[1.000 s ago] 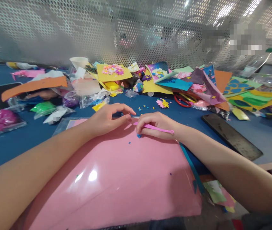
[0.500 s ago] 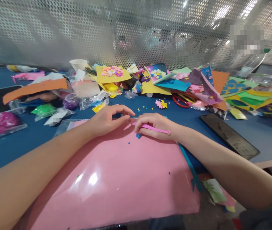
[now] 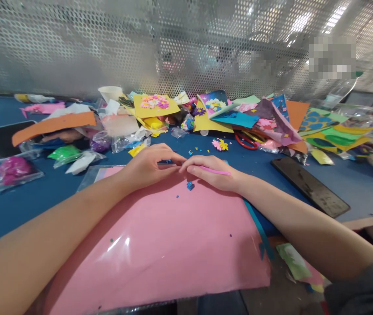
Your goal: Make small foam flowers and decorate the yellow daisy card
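My right hand (image 3: 210, 173) is closed round a pink plastic tool (image 3: 217, 171), whose handle lies across it toward the wrist. Its fingertips meet those of my left hand (image 3: 153, 164), which is curled with thumb and fingers close together; whatever lies between them is too small to make out. Both hands rest over the far edge of a pink sheet in a clear sleeve (image 3: 160, 245). A small blue clay piece (image 3: 189, 186) sits on the sheet just below my right fingers, with a tiny blue crumb (image 3: 177, 196) to its left.
Pink and yellow clay flowers (image 3: 220, 145) lie beyond the hands. Bagged clay (image 3: 14, 169), coloured papers (image 3: 156, 106) and red-handled scissors (image 3: 245, 141) crowd the back. A dark phone (image 3: 310, 186) is at right, a framed black screen (image 3: 14, 139) at left.
My right fingers have moved left and up to my left fingertips, uncovering more of the blue piece. The pink tool's handle has turned flatter against my right hand. The view has shifted slightly.
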Motion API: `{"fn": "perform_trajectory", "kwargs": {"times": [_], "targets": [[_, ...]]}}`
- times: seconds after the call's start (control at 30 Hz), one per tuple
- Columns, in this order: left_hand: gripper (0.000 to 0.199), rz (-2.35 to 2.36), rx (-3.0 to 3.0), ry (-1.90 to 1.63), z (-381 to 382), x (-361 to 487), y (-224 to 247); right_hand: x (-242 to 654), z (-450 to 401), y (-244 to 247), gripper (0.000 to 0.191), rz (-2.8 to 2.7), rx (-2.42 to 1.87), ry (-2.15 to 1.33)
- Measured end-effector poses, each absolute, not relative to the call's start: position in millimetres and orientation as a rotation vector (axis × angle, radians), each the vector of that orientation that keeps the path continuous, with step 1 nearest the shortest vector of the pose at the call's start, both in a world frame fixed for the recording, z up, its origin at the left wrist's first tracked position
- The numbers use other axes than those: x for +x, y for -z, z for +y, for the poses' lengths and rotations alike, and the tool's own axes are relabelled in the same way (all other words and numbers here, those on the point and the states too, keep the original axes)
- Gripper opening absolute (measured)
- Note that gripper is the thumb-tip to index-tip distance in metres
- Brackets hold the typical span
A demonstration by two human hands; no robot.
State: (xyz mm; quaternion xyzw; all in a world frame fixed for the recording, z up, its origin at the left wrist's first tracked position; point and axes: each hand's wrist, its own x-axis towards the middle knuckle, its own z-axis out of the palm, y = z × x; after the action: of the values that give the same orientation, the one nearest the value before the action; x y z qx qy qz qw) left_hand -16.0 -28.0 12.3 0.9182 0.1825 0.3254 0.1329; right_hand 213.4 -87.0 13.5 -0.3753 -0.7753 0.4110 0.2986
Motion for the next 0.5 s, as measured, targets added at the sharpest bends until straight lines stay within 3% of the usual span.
{"fn": "perform_trajectory", "kwargs": {"times": [0.23,0.5], "targets": [[0.024,0.502,2.743,-1.028,-29.9,-14.0,-16.2,212.9,-84.3,-8.3,0.017,-1.869,-0.947,-1.206],[0.026,0.540,2.706,-0.896,-29.2,-15.2,-16.2,212.6,-82.7,-11.9,0.012,-1.842,-0.913,-1.191]]}}
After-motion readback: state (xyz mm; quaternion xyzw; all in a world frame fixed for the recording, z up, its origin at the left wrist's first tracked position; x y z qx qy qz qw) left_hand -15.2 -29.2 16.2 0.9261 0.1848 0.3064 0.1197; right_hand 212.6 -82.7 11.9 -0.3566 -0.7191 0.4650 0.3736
